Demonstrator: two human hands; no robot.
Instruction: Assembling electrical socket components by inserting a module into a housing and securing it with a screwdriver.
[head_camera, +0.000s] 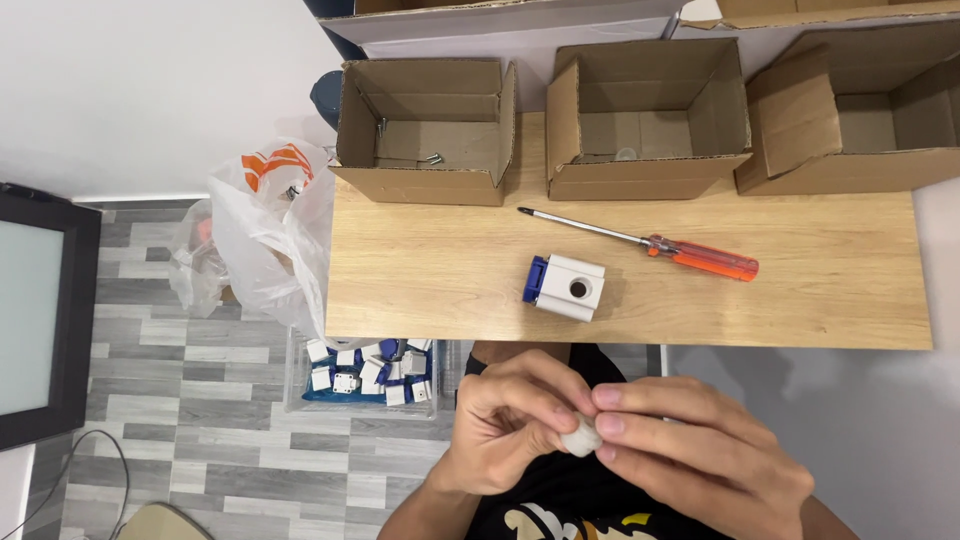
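My left hand (505, 420) and my right hand (690, 440) meet in front of my chest, below the table's near edge. Together their fingertips pinch a small white piece (580, 438), mostly hidden by the fingers. On the wooden table (420, 280) lies a white block with a blue end and a round hole (566, 287). Just beyond it rests a screwdriver with an orange handle (700, 257), shaft pointing left.
Three open cardboard boxes (425, 130) (645, 120) (850, 110) line the table's far edge; the left one holds small metal hooks. A clear bin of white and blue blocks (368, 372) sits on the floor at left, beside a white plastic bag (265, 235). A dark screen (40, 320) stands far left.
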